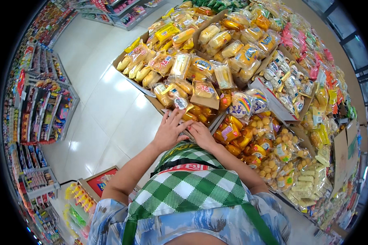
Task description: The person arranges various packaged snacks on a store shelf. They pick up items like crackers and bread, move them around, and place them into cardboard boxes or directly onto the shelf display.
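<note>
My left hand (169, 130) is over the near edge of an open cardboard box of wrapped breads, its fingers spread. Its fingertips are beside a clear-wrapped bread with a round white label (180, 103); whether they touch it I cannot tell. Close beside it, my right hand (203, 135) rests at the box's near edge, fingers extended toward the left hand and partly overlapping there. Neither hand visibly holds anything. Behind them sit a boxed pack of pale cakes (205, 90) and glossy brown wrapped buns (201, 112).
Bagged round cakes (261, 122) and rainbow-printed packs (240, 104) lie to the right. A white-edged box of small wrapped snacks (274, 100) stands beyond. Pale tiled floor (98, 98) runs along the left, with stocked shelves (47, 110) past it. A red display box (103, 181) stands lower left.
</note>
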The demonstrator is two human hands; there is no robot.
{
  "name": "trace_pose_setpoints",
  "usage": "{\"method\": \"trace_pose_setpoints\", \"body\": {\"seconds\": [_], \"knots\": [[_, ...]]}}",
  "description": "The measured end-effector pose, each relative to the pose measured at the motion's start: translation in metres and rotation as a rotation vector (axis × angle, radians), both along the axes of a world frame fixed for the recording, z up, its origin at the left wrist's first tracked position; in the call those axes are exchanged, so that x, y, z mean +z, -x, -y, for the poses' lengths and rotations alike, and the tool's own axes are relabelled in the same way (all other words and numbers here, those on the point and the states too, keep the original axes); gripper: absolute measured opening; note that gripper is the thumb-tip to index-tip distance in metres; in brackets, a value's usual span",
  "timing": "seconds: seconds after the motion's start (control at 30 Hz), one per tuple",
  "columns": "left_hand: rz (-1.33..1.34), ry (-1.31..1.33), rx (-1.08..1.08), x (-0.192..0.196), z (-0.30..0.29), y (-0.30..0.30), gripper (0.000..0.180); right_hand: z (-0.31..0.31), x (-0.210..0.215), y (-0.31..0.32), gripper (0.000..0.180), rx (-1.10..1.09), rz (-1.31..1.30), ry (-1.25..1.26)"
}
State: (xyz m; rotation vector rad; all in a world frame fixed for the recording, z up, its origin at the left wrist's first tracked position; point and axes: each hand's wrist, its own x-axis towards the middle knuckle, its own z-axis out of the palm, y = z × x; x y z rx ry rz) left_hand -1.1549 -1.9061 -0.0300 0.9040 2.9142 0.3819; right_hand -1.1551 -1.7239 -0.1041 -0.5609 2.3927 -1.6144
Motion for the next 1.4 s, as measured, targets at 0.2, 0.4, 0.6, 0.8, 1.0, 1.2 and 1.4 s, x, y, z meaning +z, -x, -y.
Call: {"method": "trace_pose_setpoints", "body": {"seconds": [0.2,0.4,0.6,0.8,1.0,1.2,1.4], "knots": [[0.026,-0.157,-0.013,-0.005,-0.002,0.015,0.06,-0.005,0.011,0.013,0.024,-0.056,0.276,0.131],[0.049,-0.13,-0.142,-0.012,0.01,0.029,0.06,-0.004,0.012,0.012,0.024,-0.136,0.339,0.015],[0.13,-0.123,-0.234,-0.001,0.014,0.046,0.038,-0.014,0.024,0.008,0.024,-0.211,0.337,0.008],[0.381,-0.362,-0.179,0.005,-0.003,0.063,0.029,-0.036,0.014,0.052,0.036,-0.694,0.903,0.62],[0.061,-0.45,0.121,0.005,-0.022,0.087,0.035,-0.032,0.025,0.073,0.021,-0.794,0.792,0.623],[0.773,-1.058,0.471,-0.011,-0.029,0.086,0.062,-0.042,0.085,0.02,0.013,-0.631,0.578,0.465],[0.717,-1.125,0.581,0.006,-0.032,0.074,0.067,-0.044,0.093,-0.004,0.016,-0.388,0.182,0.244]]}}
